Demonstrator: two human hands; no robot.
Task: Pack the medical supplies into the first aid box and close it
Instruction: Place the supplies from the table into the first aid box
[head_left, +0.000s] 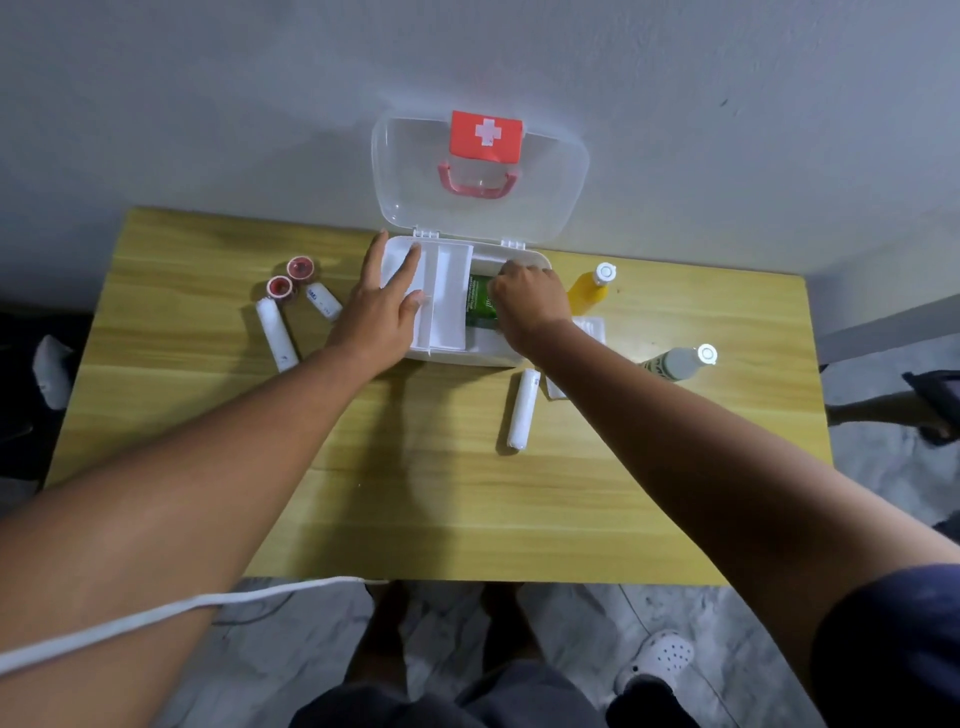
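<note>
Far left on my yellow wood-grain table (208, 415) I see two small red-cored tape rolls (291, 278), a short white tube (323, 300) and a long white wrapped roll (277, 335). These look light and soft; I would pinch each at its middle.

My left hand (376, 317) lies flat, fingers spread and clamped on nothing, pressing the left end of the first aid box (467, 356). The box sits at the far middle of the table, its clear lid (550, 202) with a red handle standing open against the wall. A white divided tray (441, 296) covers its left half. All this is thin, smooth plastic, stiff but slippery, so steadying it seems wise.

My right hand (524, 306) reaches into the right half over a green packet (479, 304); I cannot tell whether the fingers are closed on it.

Near the box lies another white roll (522, 410). To the right stand a yellow bottle (589, 291) and a grey bottle (675, 361), both white-capped. Probably heavier and slick; I would grasp each around the body.
</note>
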